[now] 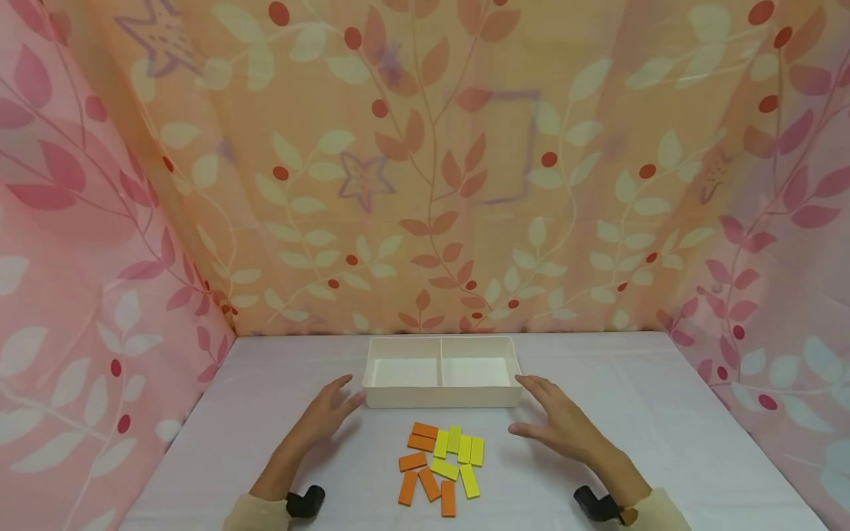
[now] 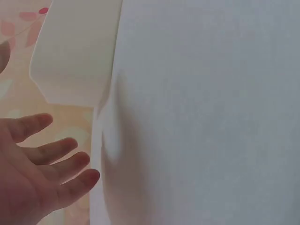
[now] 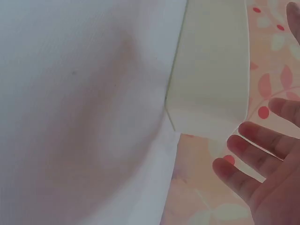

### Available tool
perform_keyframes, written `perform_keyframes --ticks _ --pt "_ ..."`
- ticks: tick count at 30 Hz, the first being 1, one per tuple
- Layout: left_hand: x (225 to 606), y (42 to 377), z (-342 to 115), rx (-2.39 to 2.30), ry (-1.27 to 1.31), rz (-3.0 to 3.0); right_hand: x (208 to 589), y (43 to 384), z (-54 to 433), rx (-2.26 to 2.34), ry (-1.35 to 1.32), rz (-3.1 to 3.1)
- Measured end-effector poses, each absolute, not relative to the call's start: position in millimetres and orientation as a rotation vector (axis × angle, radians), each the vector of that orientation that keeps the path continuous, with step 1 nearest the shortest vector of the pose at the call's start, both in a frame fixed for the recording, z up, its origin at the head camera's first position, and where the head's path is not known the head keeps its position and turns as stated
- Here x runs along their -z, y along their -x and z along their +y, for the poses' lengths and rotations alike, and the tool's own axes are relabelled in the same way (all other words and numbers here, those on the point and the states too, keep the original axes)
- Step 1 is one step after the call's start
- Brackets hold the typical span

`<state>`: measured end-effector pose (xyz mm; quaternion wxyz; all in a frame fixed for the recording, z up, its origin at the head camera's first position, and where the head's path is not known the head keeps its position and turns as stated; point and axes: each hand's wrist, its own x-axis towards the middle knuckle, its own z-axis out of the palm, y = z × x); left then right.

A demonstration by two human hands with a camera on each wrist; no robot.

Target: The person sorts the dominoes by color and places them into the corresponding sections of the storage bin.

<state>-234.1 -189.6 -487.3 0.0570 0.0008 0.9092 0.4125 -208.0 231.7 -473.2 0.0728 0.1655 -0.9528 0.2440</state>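
A white two-compartment box point(image 1: 443, 398) stands near the back of the table, and no contents show in it. My left hand point(image 1: 327, 413) is beside its left end, fingers spread and holding nothing; the left wrist view shows the fingers point(image 2: 70, 166) apart from the box point(image 2: 75, 51). At the box's right end is my right hand point(image 1: 558, 417), also spread and holding nothing. Its fingertips come close to the box point(image 3: 208, 65) in the right wrist view; contact cannot be told. In front of the box lie several orange blocks point(image 1: 448, 499) and several yellow blocks point(image 1: 470, 481), flat and loosely grouped.
A white cloth covers the table point(image 1: 531, 487). Behind it hangs an orange leaf-patterned curtain point(image 1: 425, 184), with pink patterned cloth point(image 1: 99, 295) at the left side and similar cloth at the right. Each wrist wears a black device point(image 1: 306, 502).
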Motion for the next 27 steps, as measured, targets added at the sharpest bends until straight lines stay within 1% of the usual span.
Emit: perform_keyframes --ticks 15,27 --pt "484 237 -180 -1.495 0.065 2.643 473 202 218 -0.783 -0.612 -2.779" --pt "493 243 -175 -1.639 0.088 2.675 472 200 203 -0.786 -0.744 -2.879"
